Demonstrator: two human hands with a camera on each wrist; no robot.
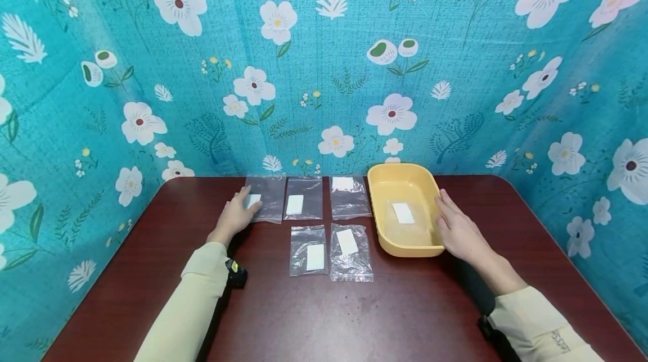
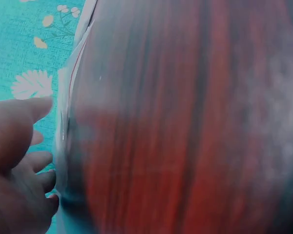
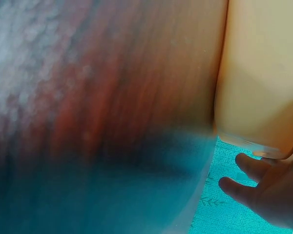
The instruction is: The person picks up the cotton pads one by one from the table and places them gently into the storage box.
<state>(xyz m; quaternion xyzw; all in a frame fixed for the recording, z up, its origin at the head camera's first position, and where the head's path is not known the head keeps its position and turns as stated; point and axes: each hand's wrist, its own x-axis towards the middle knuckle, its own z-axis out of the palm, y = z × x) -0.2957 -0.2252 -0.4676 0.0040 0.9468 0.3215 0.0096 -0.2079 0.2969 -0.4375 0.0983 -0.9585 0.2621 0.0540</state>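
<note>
My left hand (image 1: 235, 213) reaches over the left end of a clear plastic bag (image 1: 270, 196) with a white label, at the far left of the bags. Its fingers are spread and relaxed and partly cover the label. On the right, my right hand (image 1: 459, 228) rests against the outer right side of a yellow plastic basin (image 1: 383, 245), fingers extended along the rim. Inside the basin lies a white label (image 1: 403, 213) on what looks like clear plastic. In the right wrist view the basin's wall (image 3: 259, 97) stands just above the fingers.
More clear bags with white labels lie flat on the dark red table: one (image 1: 309, 188) at the back, another (image 1: 350, 204) beside the basin, and two nearer the front, left (image 1: 298, 261) and right (image 1: 354, 266). A blue floral cloth (image 1: 304, 69) hangs behind the table.
</note>
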